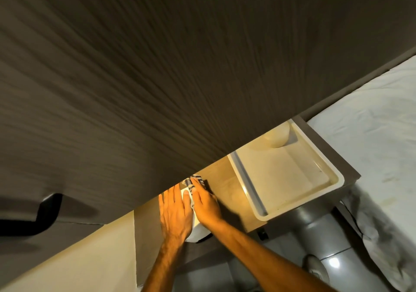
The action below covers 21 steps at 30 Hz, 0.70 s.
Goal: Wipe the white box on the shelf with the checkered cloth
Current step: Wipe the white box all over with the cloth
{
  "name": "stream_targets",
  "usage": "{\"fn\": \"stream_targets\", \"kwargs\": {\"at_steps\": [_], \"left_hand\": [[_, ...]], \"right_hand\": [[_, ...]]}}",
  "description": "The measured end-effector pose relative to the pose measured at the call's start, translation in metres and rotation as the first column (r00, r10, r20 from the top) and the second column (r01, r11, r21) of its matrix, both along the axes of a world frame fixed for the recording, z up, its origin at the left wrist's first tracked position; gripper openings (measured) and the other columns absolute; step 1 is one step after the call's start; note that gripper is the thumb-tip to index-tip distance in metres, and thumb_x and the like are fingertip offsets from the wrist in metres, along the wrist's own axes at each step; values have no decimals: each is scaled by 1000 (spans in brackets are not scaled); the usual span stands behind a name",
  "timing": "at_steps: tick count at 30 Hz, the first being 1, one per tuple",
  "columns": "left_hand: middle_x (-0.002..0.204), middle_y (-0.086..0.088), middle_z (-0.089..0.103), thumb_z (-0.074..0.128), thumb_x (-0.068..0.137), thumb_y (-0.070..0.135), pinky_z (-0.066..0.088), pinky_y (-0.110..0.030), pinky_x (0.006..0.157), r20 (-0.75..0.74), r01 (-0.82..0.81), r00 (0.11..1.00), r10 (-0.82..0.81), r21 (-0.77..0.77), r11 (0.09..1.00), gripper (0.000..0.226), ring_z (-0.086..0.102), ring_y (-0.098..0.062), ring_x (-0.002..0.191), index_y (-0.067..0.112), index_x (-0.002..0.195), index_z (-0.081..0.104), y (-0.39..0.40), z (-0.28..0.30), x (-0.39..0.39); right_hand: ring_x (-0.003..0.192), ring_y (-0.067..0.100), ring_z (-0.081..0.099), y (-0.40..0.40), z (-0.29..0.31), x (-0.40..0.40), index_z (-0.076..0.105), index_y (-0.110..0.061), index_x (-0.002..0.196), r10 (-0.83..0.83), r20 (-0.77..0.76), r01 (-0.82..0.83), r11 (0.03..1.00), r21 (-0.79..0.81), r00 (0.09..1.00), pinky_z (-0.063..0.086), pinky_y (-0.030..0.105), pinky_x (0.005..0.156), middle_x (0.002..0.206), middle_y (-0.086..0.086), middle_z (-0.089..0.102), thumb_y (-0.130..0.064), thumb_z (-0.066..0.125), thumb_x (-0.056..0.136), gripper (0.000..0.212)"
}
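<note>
A dark wood-grain panel filled most of our view, and below it ran the warm-lit shelf with a white tray at its right end. We had the box at the shelf's near edge, squeezed between both hands. Our left hand lay flat on its left side, fingers straight and together, gripping nothing. Our right hand pressed the cloth onto the box's top, fingers extended over the fabric, the checkered end bunched just past the fingertips. Off to the right sat white bedding.
</note>
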<state>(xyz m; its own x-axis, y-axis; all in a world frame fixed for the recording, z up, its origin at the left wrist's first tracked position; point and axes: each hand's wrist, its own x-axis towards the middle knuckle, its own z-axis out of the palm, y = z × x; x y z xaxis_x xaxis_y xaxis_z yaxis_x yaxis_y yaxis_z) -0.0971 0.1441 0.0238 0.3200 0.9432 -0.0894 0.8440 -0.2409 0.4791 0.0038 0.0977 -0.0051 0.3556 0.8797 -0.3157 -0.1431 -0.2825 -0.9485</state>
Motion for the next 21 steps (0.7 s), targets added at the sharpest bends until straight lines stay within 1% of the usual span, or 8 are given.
{"fn": "stream_targets", "kwargs": {"at_steps": [2,6,9,11,14,17,18,21], "left_hand": [[168,-3,11,1,67,95,-23,9,95,-25,-8,1000,8,16,1000,120,4,-18,156,17,157,12,1,1,1],[168,0,12,2,79,81,-26,-5,107,-132,35,991,-25,74,997,99,3,-17,156,21,157,13,2,0,1],[168,-2,13,3,79,81,-26,-3,104,-137,24,990,-15,60,998,100,4,-18,156,19,157,13,3,-2,0],[167,-4,13,8,80,85,-26,3,101,-114,24,993,-20,35,999,104,5,-19,155,16,157,13,2,-3,-3],[167,-10,15,30,97,58,-26,3,102,-179,52,983,-41,54,997,76,5,-23,155,13,157,13,0,-3,-3],[167,-5,16,10,87,77,-25,2,102,-147,19,989,-9,67,998,93,8,-19,155,17,157,15,0,-3,1],[167,-3,16,8,88,75,-24,1,103,-151,5,989,6,72,997,89,9,-18,155,19,157,15,1,-5,2],[166,-1,21,10,93,65,-17,-19,117,-218,40,976,-13,118,992,78,12,-18,155,21,156,18,4,-7,0]], "right_hand": [[137,26,49,16,7,14,45,-23,147,-5,-17,5,1000,-9,1000,39,40,117,149,8,52,-33,36,107,42],[120,28,61,17,1,21,60,-19,132,-113,-74,95,972,-216,991,50,43,105,131,13,65,-33,34,107,39],[126,25,58,-6,-5,3,50,-27,143,-115,-3,113,975,-193,993,49,43,108,140,6,60,-38,34,107,41],[137,22,49,-11,-4,-10,38,-30,150,-51,49,57,989,-137,998,41,39,115,150,0,49,-43,36,106,47],[137,22,49,13,13,-2,43,-30,146,-53,-45,50,996,-72,998,41,41,116,149,2,52,-43,35,106,43],[126,30,58,28,21,20,57,-20,135,-90,-59,83,989,-118,994,48,44,108,137,11,61,-32,36,107,38],[123,31,59,27,17,25,60,-16,132,-94,-30,88,984,-154,995,49,44,107,134,14,63,-29,37,106,37],[117,28,62,2,9,18,62,-16,128,-116,25,118,966,-231,993,53,42,101,127,13,67,-28,36,107,36]]}}
